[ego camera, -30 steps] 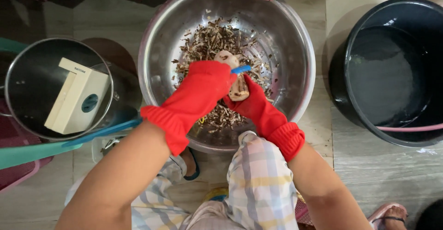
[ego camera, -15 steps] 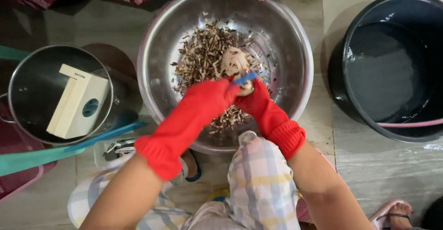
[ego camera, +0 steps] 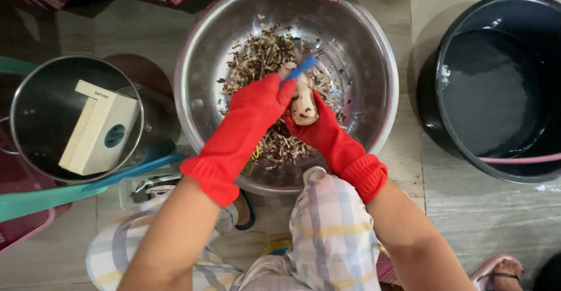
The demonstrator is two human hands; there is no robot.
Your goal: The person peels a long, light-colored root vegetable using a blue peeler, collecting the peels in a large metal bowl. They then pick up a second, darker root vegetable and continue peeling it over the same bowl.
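Peelings [ego camera: 266, 57] fill the steel bowl [ego camera: 374, 63] between pot [ego camera: 35, 110] and bucket [ego camera: 497, 92].

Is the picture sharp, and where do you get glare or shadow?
Head view: mostly sharp; soft glare on the steel bowl rim and wall; the black tub reflects light off its water; the floor at top left lies in shadow; the frame edges curve slightly.

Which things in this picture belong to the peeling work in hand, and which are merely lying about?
In use:
left hand holding the blue peeler
right hand holding the pale root
steel bowl catching the brown peelings

Lying about:
dark bucket of water
steel pot with a cream box inside
teal strip
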